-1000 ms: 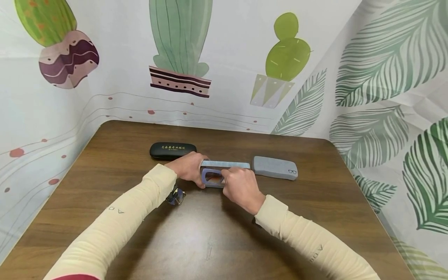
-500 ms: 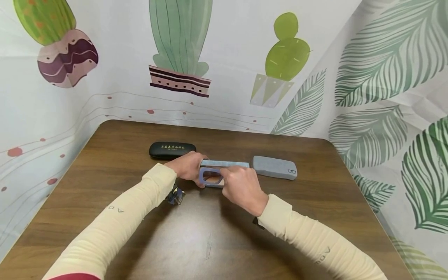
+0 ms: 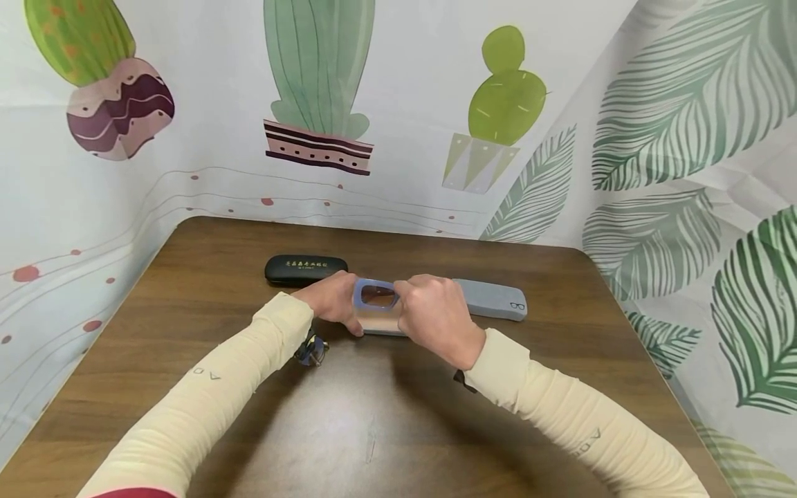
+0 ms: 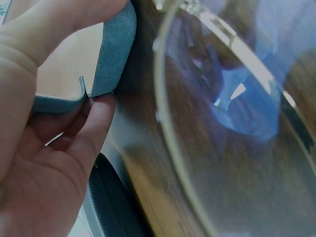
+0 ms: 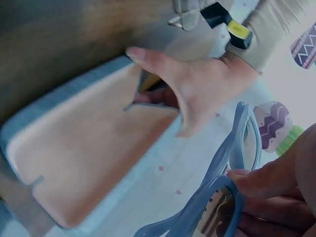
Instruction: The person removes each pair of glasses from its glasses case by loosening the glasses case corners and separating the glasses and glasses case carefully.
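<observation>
Blue glasses: centre of the head view, drawn over the upper part of the case; in the right wrist view they sit lower right, clear of its lining.
Right hand: pinches the glasses at one end of the frame, thumb on one side, fingers curled behind – no gap to spare. A hold by the frame probably spares the lenses. Whether both arms are unfolded, can't tell.
Open case: just below the glasses in the head view, blue-grey outside, pale peach lining, a slit at each short end. Hollow faces the camera. Whether its base lies flat on the table, can't tell.
Left hand: clasps the case's left end, thumb and fingers spread across it and bent round the corners – likely to steady it and hold the sides apart.
Wire-rimmed glasses: on the table, beside the left wrist, tinted blue by reflection.
Black case: closed, left of centre, just behind the left hand.
Grey case: closed, right of centre, partly hidden by the right hand.
Backdrop: cactus and leaf print across the top.
</observation>
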Demonstrator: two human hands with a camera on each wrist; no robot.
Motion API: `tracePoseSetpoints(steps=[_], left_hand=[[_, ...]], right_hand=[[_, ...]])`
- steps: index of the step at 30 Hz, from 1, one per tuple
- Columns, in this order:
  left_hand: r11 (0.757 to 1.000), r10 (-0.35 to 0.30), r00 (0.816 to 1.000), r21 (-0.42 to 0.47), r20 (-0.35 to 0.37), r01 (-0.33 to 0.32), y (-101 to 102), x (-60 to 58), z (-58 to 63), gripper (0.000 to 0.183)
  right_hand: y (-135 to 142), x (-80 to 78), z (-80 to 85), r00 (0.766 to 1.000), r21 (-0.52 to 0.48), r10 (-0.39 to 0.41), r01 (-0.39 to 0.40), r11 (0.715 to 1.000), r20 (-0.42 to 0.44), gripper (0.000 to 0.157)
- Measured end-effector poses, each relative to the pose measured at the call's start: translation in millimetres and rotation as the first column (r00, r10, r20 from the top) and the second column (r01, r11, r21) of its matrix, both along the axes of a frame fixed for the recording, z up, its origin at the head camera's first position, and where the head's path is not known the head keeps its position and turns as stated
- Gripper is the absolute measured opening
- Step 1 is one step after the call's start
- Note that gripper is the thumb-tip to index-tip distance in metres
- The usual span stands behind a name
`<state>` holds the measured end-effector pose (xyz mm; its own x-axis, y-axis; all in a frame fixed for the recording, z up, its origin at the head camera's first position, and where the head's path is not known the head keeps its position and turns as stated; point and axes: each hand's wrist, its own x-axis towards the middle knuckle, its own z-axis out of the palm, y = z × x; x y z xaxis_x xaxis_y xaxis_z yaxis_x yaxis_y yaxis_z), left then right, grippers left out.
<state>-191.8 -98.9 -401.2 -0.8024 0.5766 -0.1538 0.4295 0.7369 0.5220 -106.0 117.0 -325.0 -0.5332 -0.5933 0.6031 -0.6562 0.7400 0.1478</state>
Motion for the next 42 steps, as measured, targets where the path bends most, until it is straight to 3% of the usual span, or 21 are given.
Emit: tracePoseSetpoints(steps=[10, 27, 33, 42], left_hand=[[1.000, 0.001, 1.000, -0.021, -0.022, -0.002, -0.6, 0.0, -2.2, 0.088], [0.999, -0.001, 1.000, -0.039, -0.015, 0.000, -1.6, 2.5, 0.6, 0.074], [0.999, 0.010, 1.000, -0.034, 0.012, -0.009, -0.7, 2.2, 0.2, 0.066], [1.000, -0.016, 1.000, 0.006, 0.004, 0.016, -0.6, 2.6, 2.5, 0.061]], right_hand=[[-0.5, -2.5, 20.1, 1.000, -0.004, 0.009, -0.009, 1.000, 0.015, 0.028], [-0.7, -3.0, 39.9, 0.978, 0.071, -0.034, 0.020, 0.997, 0.207, 0.021], [-0.7, -4.2, 42.9, 0.952, 0.075, -0.032, 0.009, 0.997, 0.305, 0.027], [-3.4, -10.6, 51.4, 0.887, 0.048, -0.018, -0.005, 0.999, 0.462, 0.028]])
